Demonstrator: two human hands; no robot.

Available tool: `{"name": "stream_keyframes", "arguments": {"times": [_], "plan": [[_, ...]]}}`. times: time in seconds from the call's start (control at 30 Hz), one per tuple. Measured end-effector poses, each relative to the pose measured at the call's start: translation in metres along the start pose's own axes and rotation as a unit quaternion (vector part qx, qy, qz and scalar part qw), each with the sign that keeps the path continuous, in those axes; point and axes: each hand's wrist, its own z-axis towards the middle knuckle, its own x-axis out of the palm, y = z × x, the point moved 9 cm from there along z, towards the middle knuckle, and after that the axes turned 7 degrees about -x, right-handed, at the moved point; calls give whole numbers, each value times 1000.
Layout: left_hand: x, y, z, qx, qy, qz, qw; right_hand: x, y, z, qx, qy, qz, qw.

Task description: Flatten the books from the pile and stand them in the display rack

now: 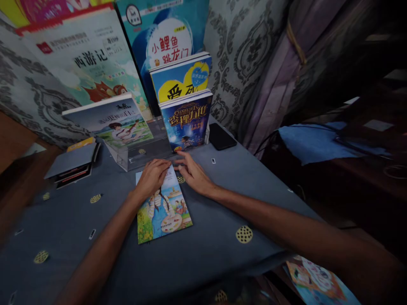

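Observation:
A children's book (171, 203) with a painted cover lies flat on the dark grey tablecloth. My left hand (154, 176) rests over its upper left part, fingers laid across the top edge and pointing right. The fingertips of my right hand (194, 174) are by the book's upper right corner, with the fingers apart and nothing held. Just beyond them a dark blue book (187, 123) stands upright in a clear display stand (127, 157). Left of it, a book with a guitar player on its cover (124, 125) leans back in the stand.
Larger books (95, 59) and a yellow-and-blue book (181, 80) stand behind. A black phone (222, 136) lies right of the stand. Several stacked books (74, 163) are at the left edge. A patterned wall (251, 46) and a tied curtain (280, 80) bound the far side.

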Motion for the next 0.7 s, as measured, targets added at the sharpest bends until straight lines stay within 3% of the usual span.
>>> {"name": "stream_keyframes", "arguments": {"times": [0.4,0.7], "plan": [[4,2,-4,23,-23,12,999,0,-3,0,-3,3,9,1000],[3,-14,-6,74,-11,58,995,2,-5,1,-5,2,12,1000]]}}
